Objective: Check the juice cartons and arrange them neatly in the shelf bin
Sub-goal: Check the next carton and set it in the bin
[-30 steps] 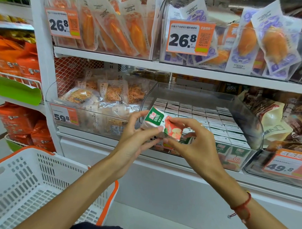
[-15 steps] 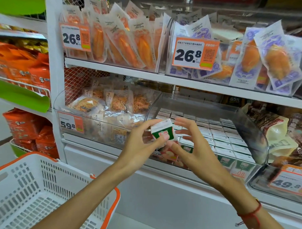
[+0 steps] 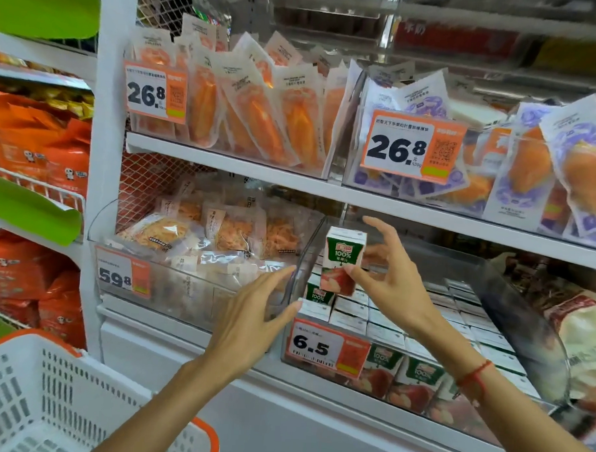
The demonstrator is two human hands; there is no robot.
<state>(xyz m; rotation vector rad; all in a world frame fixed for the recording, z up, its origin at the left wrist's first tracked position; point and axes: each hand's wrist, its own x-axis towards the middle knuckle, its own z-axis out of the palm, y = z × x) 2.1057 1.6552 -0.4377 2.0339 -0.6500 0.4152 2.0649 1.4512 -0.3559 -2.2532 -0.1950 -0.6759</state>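
A small green-and-white juice carton (image 3: 342,257) with a red apple picture stands upright in the air over the clear shelf bin (image 3: 523,318). My right hand (image 3: 389,279) pinches its lower part with thumb and forefinger, the other fingers spread. My left hand (image 3: 253,319) is off the carton, fingers straight, in front of the bin's left wall. Several rows of the same cartons (image 3: 432,318) fill the bin, white tops up, with one more carton (image 3: 318,294) raised at the front left.
A 6.5 price tag (image 3: 326,347) hangs on the bin front. A bin of snack bags (image 3: 195,235) sits to the left, pouches (image 3: 260,113) on the shelf above. A white basket with an orange rim (image 3: 47,399) is at lower left.
My left hand has let go of the carton and drawn back to the left. My right hand alone now holds it, turned upright and higher over the bin. The view has moved closer.
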